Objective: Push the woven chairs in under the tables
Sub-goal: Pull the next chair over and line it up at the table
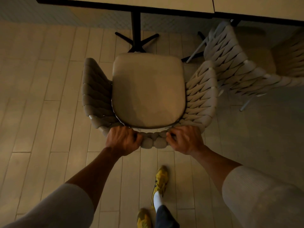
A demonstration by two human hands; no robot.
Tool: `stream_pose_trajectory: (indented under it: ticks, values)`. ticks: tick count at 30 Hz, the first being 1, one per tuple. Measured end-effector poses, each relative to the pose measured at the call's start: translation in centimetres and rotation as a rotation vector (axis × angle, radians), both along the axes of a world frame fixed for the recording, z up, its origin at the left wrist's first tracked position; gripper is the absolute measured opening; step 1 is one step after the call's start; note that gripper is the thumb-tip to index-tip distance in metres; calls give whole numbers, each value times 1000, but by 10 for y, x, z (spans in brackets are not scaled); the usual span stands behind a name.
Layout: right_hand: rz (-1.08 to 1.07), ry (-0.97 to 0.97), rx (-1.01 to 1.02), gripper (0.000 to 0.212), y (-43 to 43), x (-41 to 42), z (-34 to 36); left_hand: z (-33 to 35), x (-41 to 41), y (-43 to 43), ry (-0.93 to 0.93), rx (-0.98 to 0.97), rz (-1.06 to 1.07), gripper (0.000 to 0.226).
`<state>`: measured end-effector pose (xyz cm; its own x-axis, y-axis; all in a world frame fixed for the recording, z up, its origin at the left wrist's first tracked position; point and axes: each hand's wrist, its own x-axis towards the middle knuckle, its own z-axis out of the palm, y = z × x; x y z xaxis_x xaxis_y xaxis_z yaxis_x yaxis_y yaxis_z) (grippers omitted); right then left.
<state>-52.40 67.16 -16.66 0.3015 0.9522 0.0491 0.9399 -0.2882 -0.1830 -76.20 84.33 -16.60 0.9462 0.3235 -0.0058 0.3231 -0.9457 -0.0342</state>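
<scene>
Woven chair (148,89) short of table (115,5)

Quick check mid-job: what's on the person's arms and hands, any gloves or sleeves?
No gloves: the left hand and right hand are bare, no watch or rings showing. The left sleeve and right sleeve are pale grey-white knit, ending near the elbows.

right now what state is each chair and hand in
near woven chair, upright, seat out from under the left table
seat cushion, flat in the chair
left hand, grips the chair's back rim
right hand, grips the chair's back rim
second woven chair, upright, angled, seat out from under the right table
</scene>
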Motion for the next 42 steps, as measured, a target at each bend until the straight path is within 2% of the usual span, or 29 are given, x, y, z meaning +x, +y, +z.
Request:
stream_pose_trajectory:
  ticks: [4,7,10,18,21,23,31,37,42]
  values:
    - [-4,0,2,33,27,14,4,5,18,25,67,-16,23,28]
    - [-15,22,25,31,48,27,6,18,39,45,41,-78,171,26]
    - [-16,32,25,30,68,40,7,21,51,62,76,-38,110,19]
    - [-27,88,25,28,110,72,7,15,82,108,107,-93,214,49]
    - [-18,92,15,31,125,84,5,12,91,121,120,-11,98,39]
    - [-7,87,25,31,135,91,5,14,99,132,112,-9,136,36]
    - [1,81,45,29,167,115,5,15,126,163,85,-148,353,52]
    - [-18,91,29,28,170,116,3,21,128,168,49,-164,291,40]
    - [-63,43,-33,33,171,118,-5,2,117,169,-51,11,45,23]
